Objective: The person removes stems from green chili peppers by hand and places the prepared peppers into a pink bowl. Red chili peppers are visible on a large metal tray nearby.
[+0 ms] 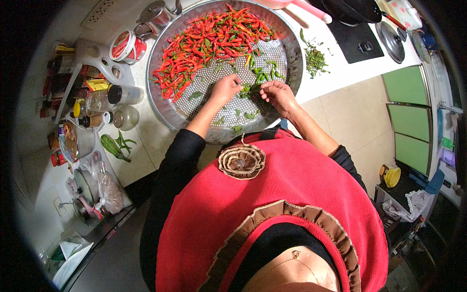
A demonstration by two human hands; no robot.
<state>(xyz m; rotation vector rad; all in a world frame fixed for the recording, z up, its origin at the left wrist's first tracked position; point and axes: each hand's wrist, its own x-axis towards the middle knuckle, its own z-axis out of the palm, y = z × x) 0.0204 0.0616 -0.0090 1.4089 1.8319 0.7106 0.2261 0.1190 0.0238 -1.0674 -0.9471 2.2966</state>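
Note:
A large round metal tray with a perforated bottom lies before me. Red chilies are heaped along its far and left side. My left hand is over the middle of the tray, thumb and forefinger close together; whatever is between them is too small to tell. To its right, my right hand has curled fingers at the edge of a small group of green chilies. Whether it grips one of them is unclear. Loose green leaves are scattered on the perforated bottom near both hands.
Green stems and trimmings lie on the white counter right of the tray. A metal kettle, a red-and-white tub and several jars stand at the left. A black wok is at the back right.

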